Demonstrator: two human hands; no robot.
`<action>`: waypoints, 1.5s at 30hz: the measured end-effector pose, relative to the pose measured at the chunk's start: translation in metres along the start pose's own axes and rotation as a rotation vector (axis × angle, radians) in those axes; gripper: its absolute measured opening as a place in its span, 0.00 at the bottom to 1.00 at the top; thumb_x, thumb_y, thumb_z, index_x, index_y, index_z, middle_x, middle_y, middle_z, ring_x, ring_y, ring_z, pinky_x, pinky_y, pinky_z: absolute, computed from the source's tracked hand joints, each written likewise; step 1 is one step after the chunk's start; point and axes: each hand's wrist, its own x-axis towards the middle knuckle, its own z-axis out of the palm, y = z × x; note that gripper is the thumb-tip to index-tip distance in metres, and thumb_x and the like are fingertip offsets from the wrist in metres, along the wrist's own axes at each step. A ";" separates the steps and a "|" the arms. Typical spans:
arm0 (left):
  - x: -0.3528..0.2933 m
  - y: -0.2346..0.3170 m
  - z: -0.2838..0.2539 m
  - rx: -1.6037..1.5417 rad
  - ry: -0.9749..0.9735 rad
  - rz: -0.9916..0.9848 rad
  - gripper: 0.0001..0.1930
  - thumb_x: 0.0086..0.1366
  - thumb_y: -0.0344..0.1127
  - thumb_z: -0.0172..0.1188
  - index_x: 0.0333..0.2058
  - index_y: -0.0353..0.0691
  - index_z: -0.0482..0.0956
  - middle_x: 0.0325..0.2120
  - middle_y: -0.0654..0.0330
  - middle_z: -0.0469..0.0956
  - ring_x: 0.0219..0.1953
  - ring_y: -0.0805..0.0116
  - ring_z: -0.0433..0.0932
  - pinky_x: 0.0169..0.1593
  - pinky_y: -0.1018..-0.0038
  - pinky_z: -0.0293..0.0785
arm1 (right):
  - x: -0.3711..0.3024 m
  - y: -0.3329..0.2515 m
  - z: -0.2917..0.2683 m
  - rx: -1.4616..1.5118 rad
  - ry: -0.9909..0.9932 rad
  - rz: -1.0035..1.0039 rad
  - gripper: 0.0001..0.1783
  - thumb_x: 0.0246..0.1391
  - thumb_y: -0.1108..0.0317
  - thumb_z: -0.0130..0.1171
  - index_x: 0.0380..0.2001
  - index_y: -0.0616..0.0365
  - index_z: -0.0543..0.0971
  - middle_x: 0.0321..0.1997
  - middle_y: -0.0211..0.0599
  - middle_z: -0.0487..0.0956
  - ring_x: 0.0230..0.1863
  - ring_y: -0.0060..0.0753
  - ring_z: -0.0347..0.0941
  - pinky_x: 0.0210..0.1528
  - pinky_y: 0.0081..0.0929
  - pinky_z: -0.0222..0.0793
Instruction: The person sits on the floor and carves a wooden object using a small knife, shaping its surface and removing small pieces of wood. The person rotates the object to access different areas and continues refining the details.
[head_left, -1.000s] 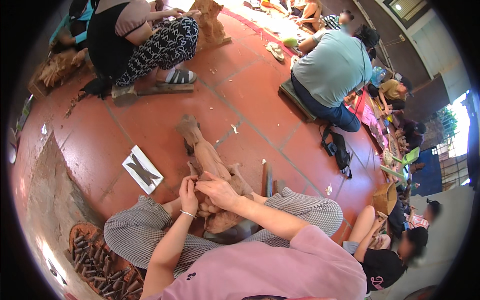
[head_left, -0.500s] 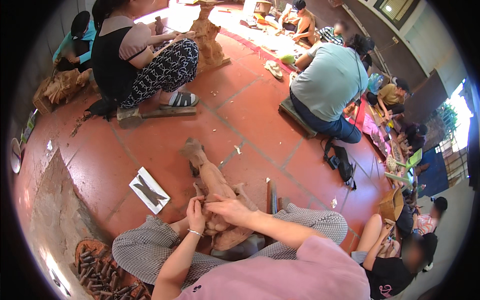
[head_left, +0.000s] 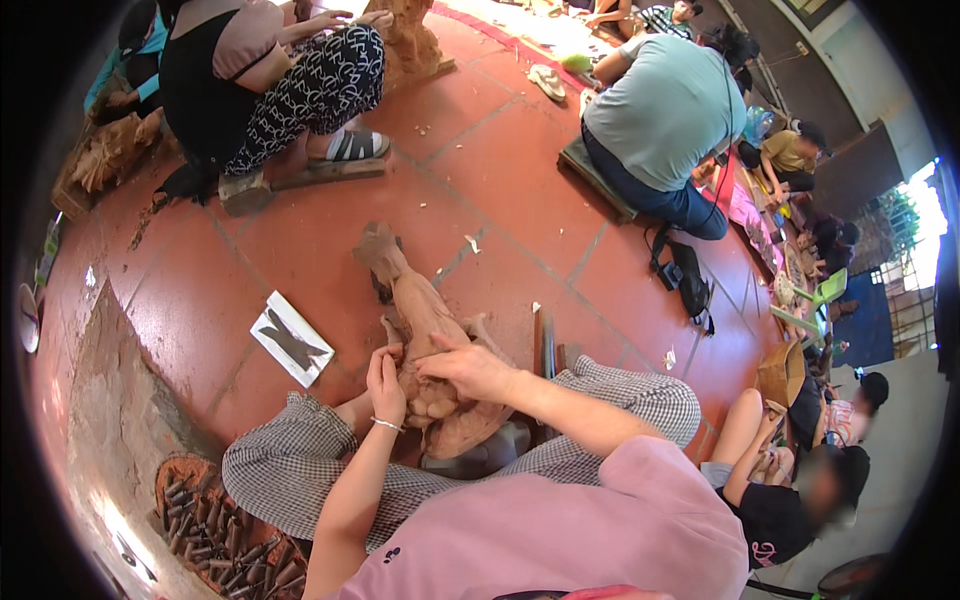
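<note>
Head view: one left hand (head_left: pixel 386 386) and one right hand (head_left: pixel 472 370) are touching one carving (head_left: pixel 424 306) (grip closure: cannot tell).

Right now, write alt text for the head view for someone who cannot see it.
The left hand and right hand of a seated person in a pink shirt are on a brown sculpted figure. A white sheet with crossed dark shapes lies left on the red tiled floor; other people sit nearby.
</note>
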 end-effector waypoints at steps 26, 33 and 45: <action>0.002 0.004 0.003 0.019 -0.020 0.003 0.13 0.77 0.33 0.45 0.45 0.31 0.77 0.42 0.59 0.79 0.45 0.71 0.76 0.53 0.74 0.72 | -0.005 -0.011 0.006 0.089 0.062 0.184 0.20 0.49 0.85 0.53 0.45 0.60 0.82 0.49 0.43 0.83 0.54 0.52 0.78 0.72 0.46 0.62; 0.001 -0.001 0.000 0.053 0.039 0.027 0.13 0.76 0.33 0.46 0.44 0.32 0.78 0.39 0.58 0.81 0.44 0.69 0.77 0.51 0.72 0.72 | 0.001 -0.025 0.014 -0.007 0.126 0.156 0.18 0.50 0.85 0.52 0.43 0.60 0.81 0.46 0.44 0.84 0.51 0.46 0.80 0.69 0.46 0.66; -0.002 0.008 0.004 0.085 0.061 0.049 0.14 0.73 0.34 0.46 0.42 0.32 0.78 0.38 0.51 0.81 0.43 0.58 0.80 0.50 0.68 0.74 | -0.005 -0.042 0.013 -0.075 0.061 0.238 0.14 0.59 0.84 0.53 0.46 0.63 0.80 0.47 0.45 0.84 0.51 0.48 0.80 0.68 0.47 0.67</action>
